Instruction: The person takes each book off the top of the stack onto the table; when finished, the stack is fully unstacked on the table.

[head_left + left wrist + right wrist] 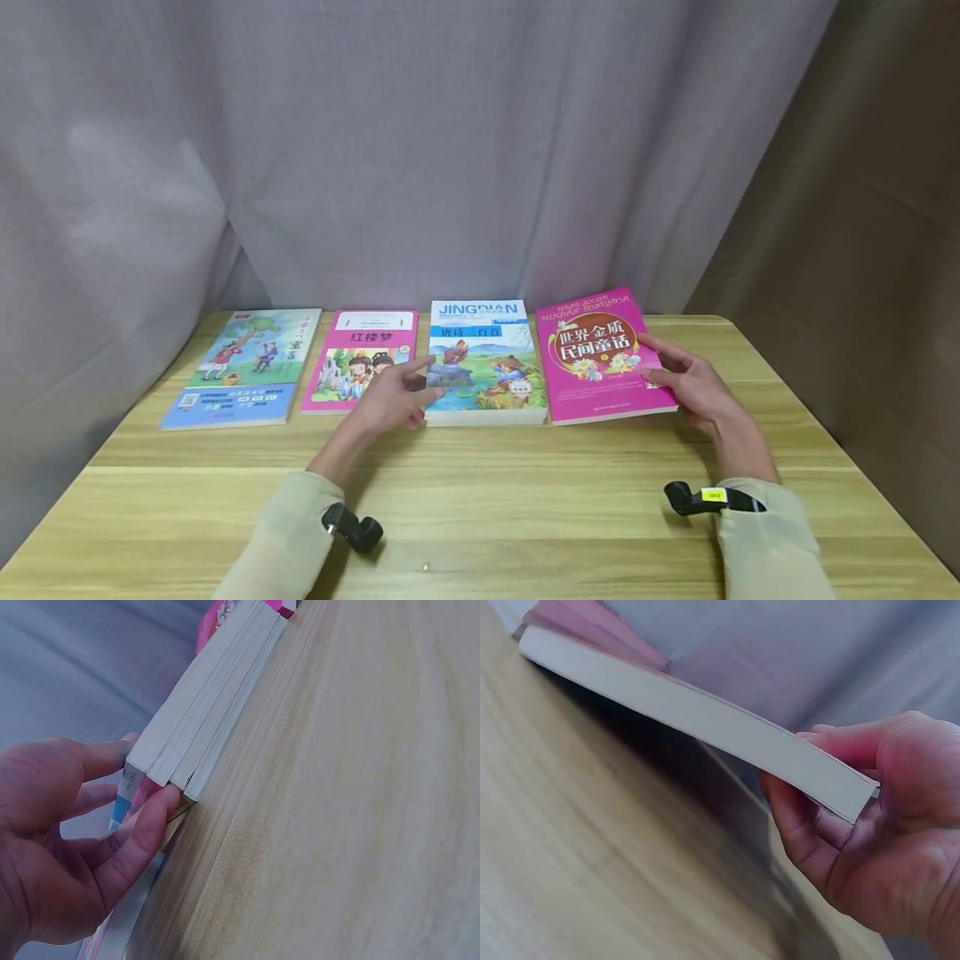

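Observation:
My left hand (pixel 386 400) grips the left side of a book stack, whose top book (pixel 487 367) has a blue-and-white cover with a painted river scene. In the left wrist view, the thumb lies at the top cover and a fingertip (pixel 169 799) is at the lower books; the page edges (pixel 210 705) show several books piled flush. My right hand (pixel 697 387) holds a magenta storybook (pixel 600 396) by its right edge, thumb on the cover and fingers beneath. That edge is raised off the table in the right wrist view, with a dark shadow under the book.
Left of the stack lie a pink book (pixel 318 400) with cartoon figures and, farther left, a green-and-blue book (pixel 258 362). All rest on a wooden table (pixel 525 500). A grey curtain (pixel 390 167) hangs behind the back edge, and a brown one (pixel 862 250) at the right.

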The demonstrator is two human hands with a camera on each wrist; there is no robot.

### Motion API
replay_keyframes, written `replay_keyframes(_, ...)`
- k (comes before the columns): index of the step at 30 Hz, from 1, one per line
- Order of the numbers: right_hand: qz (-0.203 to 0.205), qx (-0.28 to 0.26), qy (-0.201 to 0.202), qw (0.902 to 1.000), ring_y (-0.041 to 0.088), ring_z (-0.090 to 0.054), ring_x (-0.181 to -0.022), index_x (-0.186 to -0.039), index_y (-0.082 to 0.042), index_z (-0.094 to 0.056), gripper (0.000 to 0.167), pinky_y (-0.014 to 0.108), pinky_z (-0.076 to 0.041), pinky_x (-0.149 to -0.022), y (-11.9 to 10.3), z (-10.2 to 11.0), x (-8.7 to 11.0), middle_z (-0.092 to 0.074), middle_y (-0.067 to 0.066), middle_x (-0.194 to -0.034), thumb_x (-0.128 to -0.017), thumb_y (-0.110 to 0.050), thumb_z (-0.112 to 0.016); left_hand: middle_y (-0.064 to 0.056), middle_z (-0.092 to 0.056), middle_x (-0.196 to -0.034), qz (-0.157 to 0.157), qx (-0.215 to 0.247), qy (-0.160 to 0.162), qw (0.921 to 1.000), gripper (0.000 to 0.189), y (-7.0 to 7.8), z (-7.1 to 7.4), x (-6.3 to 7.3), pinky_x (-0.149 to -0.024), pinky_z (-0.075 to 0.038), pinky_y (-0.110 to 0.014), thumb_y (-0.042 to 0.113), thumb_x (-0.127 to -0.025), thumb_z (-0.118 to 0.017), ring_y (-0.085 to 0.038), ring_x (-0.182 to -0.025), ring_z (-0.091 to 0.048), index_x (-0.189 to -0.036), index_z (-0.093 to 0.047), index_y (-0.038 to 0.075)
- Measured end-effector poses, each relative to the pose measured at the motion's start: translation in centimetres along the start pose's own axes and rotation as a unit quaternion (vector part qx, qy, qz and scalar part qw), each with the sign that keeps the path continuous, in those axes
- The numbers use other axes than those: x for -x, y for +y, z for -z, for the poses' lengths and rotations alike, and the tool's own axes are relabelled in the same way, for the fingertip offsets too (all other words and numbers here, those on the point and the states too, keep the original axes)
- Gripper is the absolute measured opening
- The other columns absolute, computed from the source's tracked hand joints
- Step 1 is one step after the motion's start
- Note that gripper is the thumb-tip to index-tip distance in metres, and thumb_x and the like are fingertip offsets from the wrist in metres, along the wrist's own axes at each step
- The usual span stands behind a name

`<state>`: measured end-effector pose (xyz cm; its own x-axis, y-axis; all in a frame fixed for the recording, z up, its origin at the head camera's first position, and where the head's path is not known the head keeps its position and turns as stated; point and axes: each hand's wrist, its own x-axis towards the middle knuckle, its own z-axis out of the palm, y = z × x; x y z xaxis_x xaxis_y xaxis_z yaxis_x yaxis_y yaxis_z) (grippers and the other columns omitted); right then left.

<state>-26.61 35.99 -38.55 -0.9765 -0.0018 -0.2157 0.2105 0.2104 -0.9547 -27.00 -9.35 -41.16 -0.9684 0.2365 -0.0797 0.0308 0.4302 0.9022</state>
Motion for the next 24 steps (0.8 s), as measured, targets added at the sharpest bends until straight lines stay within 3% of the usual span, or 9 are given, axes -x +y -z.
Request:
replay_keyframes(8,-0.016,0.054,0.0,0.9984,0.014,-0.063,-0.11,-0.168,-0.027,-0.029,0.066,0.026,-0.063,-0.088,0.5,-1.2,-0.7,-0.015,0.025,-0.175,-0.109,-0.024,-0.059,-0.031,-0.059,-0.147,0.001,0.001,0.004,1.0,0.071,0.0,-0.1,0.1,-0.062,-0.064,-0.034,0.021,-0.097,-0.077,-0.02,-0.066,-0.068,-0.161,-0.046,0.019)
replay_keyframes(15,-0.01,0.11,0.013,0.9938,0.026,-0.062,-0.116,-0.168,-0.022,-0.03,0.067,0.026,-0.062,-0.082,1.0,-1.6,-1.0,-0.025,0.032,-0.169,-0.108,-0.022,-0.061,-0.03,-0.06,-0.146,0.004,-0.003,0.007,1.0,0.07,0.1,-0.1,0.3,-0.062,-0.064,-0.033,0.02,-0.098,-0.076,-0.02,-0.066,-0.067,-0.161,-0.046,0.019)
replay_keyframes(24,0.0,0.204,0.047,0.9777,0.035,-0.065,-0.115,-0.164,-0.013,-0.038,0.064,0.026,-0.06,-0.077,0.8,-1.9,-1.1,-0.037,0.037,-0.16,-0.106,-0.021,-0.063,-0.029,-0.061,-0.145,0.003,-0.005,0.007,1.0,0.07,0.0,-0.2,0.2,-0.062,-0.064,-0.034,0.021,-0.098,-0.076,-0.02,-0.067,-0.068,-0.161,-0.046,0.02)
